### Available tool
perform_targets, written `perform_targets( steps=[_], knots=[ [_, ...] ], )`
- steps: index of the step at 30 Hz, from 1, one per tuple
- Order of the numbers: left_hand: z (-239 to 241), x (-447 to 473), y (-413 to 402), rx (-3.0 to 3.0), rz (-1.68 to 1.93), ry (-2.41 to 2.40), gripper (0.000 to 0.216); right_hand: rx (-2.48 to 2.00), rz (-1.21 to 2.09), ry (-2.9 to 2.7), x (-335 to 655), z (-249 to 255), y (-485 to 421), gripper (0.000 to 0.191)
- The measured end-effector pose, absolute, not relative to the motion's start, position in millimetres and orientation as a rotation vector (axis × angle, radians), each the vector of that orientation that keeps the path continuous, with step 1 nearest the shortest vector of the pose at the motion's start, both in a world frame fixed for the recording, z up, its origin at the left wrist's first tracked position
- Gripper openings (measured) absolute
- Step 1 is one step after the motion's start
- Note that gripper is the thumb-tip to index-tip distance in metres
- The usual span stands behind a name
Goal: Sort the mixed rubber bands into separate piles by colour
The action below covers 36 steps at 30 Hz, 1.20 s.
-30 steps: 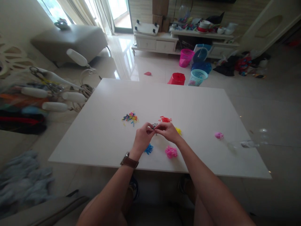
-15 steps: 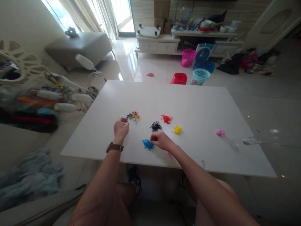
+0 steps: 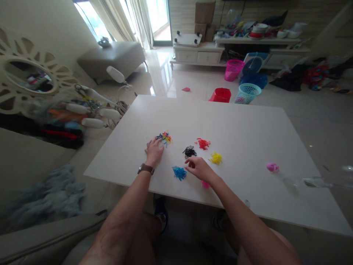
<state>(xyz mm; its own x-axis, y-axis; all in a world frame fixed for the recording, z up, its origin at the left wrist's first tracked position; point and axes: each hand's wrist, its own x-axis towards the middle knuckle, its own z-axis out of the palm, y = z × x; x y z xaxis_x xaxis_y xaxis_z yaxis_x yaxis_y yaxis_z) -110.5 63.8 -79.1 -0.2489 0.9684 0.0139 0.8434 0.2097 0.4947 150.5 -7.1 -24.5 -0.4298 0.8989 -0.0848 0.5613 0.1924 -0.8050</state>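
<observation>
Left hand (image 3: 153, 151), fingers spread, touches the mixed-colour pile of small rubber bands (image 3: 164, 137) at ten o'clock on the white tabletop (image 3: 248, 132). Right hand (image 3: 199, 168), fingers loosely narrowed and seemingly empty, hovers between sorted black (image 3: 189, 151) and blue (image 3: 179, 172) piles; the mixed pile looks nearly spent.

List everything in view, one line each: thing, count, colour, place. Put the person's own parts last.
table: one, white, centre
mixed band pile: one, many colours, table left, at the left fingertips
black band pile: one, black, table middle
red band pile: one, red, right of the black pile
yellow band pile: one, yellow, right of the right hand
blue band pile: one, blue, near table edge
pink band pile: one, pink, partly hidden under the right wrist
pink lump: one, pink, table right
baskets: two, pink and teal, floor behind
red tub: one, red, floor
footstool: one, grey, by window
watch: one, brown strap, left wrist
left hand: one, on table
right hand: one, fingers curled, between the blue and black piles
</observation>
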Motion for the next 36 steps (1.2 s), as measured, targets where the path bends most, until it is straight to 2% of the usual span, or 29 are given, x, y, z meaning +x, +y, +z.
perform_targets(
  steps=[6,13,23,28,36],
  knots=[
    [-82,-103,68,1.689,0.606,2.24,0.042,-1.363,1.08,-2.103,169,-18,-16,0.013],
    [-60,-107,78,1.49,0.932,2.296,0.024,-1.387,0.995,-2.095,183,-11,-13,0.013],
    [-77,-120,84,1.135,1.284,1.997,0.034,-1.395,0.987,-2.106,182,-9,-11,0.012],
    [-88,-121,92,0.912,1.419,1.814,0.019,-1.41,0.991,-2.147,180,-9,-11,0.012],
    [-85,-118,92,0.633,1.529,1.621,0.011,-1.423,0.994,-2.176,179,-10,-12,0.012]
  ],
)
